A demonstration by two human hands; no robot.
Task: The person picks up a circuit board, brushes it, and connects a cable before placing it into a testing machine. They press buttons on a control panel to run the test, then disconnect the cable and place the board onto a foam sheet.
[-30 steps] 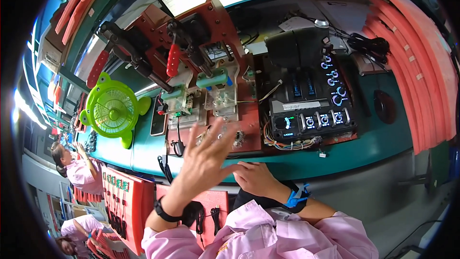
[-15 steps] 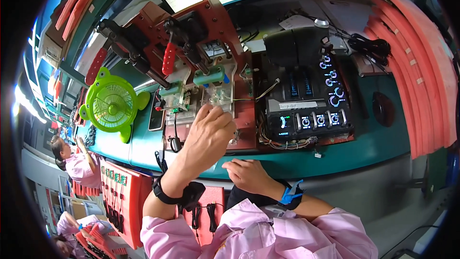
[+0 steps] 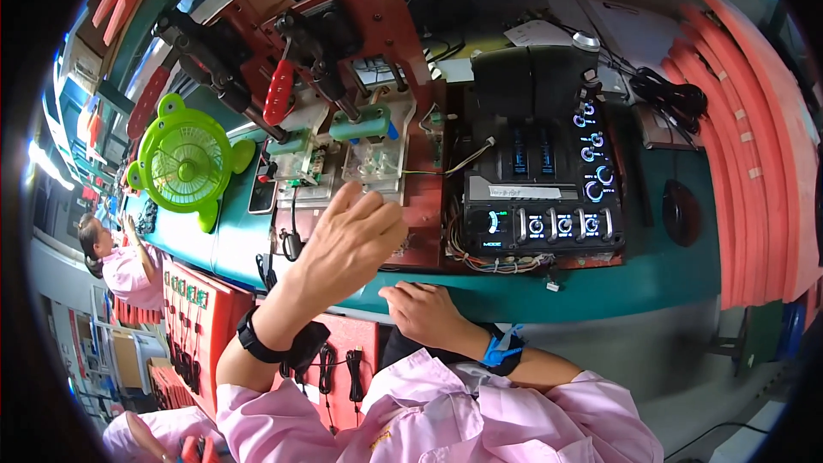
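Observation:
My left hand (image 3: 350, 240), with a black band on its wrist, reaches over the near edge of the red-brown test fixture (image 3: 422, 231). Its fingers are curled together, and whatever may be in them is hidden. Just beyond them is a clear holder (image 3: 375, 163) with a small part in it, under a green clamp pad (image 3: 359, 123). A second green pad (image 3: 290, 141) presses by a circuit board (image 3: 304, 173) to the left. My right hand (image 3: 426, 313), wearing a blue wrist strap, stays low at the bench's front edge, fingers curled; their tips are unclear.
Right of the fixture sits a black control panel (image 3: 536, 193) with lit knobs and loose wires. A green frog-shaped fan (image 3: 186, 167) and a phone (image 3: 262, 193) stand left. Red foam sheets (image 3: 754, 154) line the right; a mouse (image 3: 681, 210) lies nearby. Co-workers sit far left.
The view has shifted, so the bench things appear further left. My left hand has drawn back slightly from the clear holder. My right hand keeps nearly the same pose.

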